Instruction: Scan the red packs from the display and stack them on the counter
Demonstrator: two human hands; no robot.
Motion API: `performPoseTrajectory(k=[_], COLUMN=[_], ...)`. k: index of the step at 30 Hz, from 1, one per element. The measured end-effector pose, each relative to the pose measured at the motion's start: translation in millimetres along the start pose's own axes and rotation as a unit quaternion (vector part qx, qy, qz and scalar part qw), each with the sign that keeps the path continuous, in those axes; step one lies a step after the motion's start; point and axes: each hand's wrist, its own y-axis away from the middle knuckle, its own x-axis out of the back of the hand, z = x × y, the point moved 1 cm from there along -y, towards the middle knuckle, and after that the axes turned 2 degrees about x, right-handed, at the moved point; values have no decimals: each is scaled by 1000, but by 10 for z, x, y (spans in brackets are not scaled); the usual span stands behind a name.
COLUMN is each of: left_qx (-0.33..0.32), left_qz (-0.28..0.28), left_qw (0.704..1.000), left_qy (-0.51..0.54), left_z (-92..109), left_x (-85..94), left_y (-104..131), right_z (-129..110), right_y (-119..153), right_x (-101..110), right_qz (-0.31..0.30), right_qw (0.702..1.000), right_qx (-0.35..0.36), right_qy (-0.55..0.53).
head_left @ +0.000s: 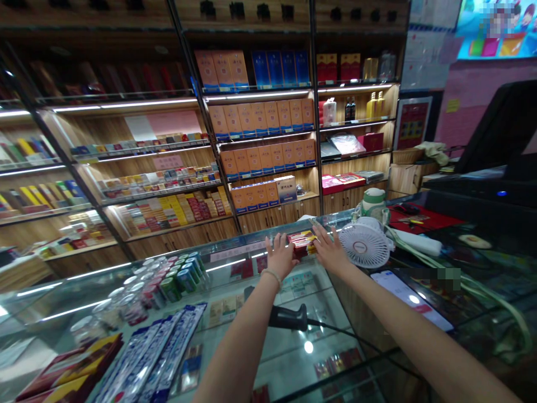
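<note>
Head view; hands (pixel 280 258) (pixel 329 249) flank red-yellow packets (pixel 301 240); their print illegible

Counted: bare left hand (pixel 280 258), 1; bare right hand (pixel 329 250), 1; round white plastic fan (pixel 364 246), 1; black corded handheld scanner (pixel 289 318), 1; tall blue boxes (pixel 274 68), 4; tall orange boxes (pixel 227 70) on same shelf, 3; slim gold bottles (pixel 372 106), 2; slim dark bottles (pixel 347 111), 2.
</note>
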Motion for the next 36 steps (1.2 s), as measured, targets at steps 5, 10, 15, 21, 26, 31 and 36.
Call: performPoseTrajectory(k=[5,10,15,21,26,31,36], left_qx=[0,2,7,7,-4,0,12], left_qz=[-2,-7,-16,-32,-31,-15,7], left_qw=[1000,1000,1000,999,1000,1000,1000], left_qy=[-1,1,3,3,-2,-4,-2], left_z=[-13,-11,-8,-20,-76,-185,-310], left_x=[-19,-34,-43,-18,92,227,345], left_y=[35,34,30,48,74,138,248], right_z=[-56,-53,-52,-52,-62,-144,-326], right_y=[123,139,147,158,114,20,-78], right_x=[-44,-74,-86,-76,-56,93,260], right_qz=[45,36,27,28,43,47,44], right_qw=[999,998,998,999,999,998,997], right_qx=[-24,-37,-43,-22,26,43,35], right_qy=[3,-27,-33,-20,0,-15,-48])
